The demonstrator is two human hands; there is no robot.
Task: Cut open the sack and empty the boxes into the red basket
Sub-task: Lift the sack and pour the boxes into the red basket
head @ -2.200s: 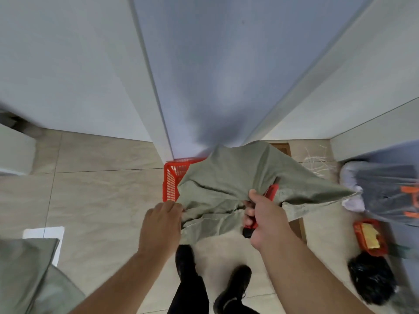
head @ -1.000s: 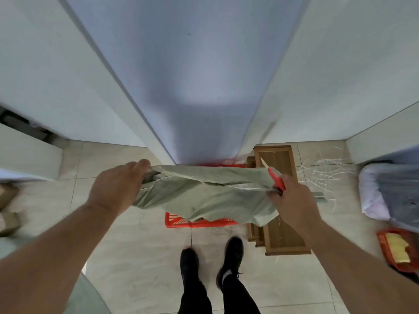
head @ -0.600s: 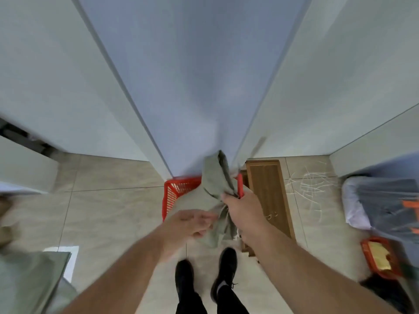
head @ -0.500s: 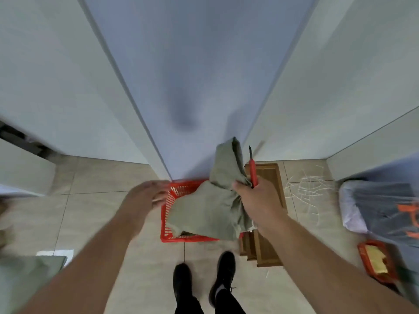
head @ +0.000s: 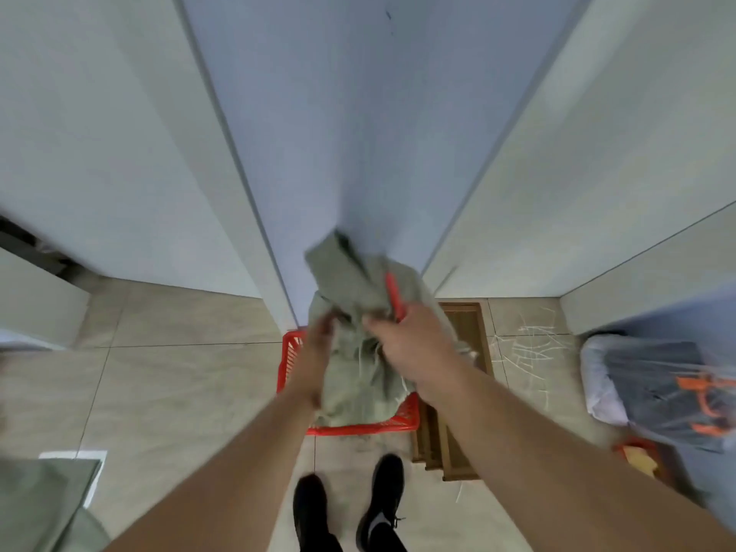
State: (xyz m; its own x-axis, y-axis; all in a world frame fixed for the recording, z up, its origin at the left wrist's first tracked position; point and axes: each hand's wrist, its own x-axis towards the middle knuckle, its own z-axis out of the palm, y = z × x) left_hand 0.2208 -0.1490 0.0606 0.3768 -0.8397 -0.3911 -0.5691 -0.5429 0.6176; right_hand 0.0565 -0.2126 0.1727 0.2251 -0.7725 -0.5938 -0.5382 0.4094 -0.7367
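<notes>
- We seem to stand in a storage or back-room corner of a building; we cannot tell more exactly.
- The floor (head: 167, 376) has large beige tiles, and plain pale walls (head: 99, 153) meet a grey-blue panel (head: 358, 133).
- A red basket (head: 402, 420), a wooden pallet (head: 466, 344), loose white strips (head: 521, 348) and a filled plastic bag (head: 657, 384) lie on the floor.

A person stands on a tiled floor (head: 167, 392), two shoes (head: 380, 500) at the bottom. A basket (head: 366, 426) sits on the floor ahead of the feet, against a wall. Both hands, left hand (head: 316, 348) and right hand (head: 414, 348), hold a sack (head: 358, 376) bunched above the basket. A wooden pallet (head: 464, 376) lies just right of the basket; bagged bundles (head: 657, 388) farther right.
</notes>
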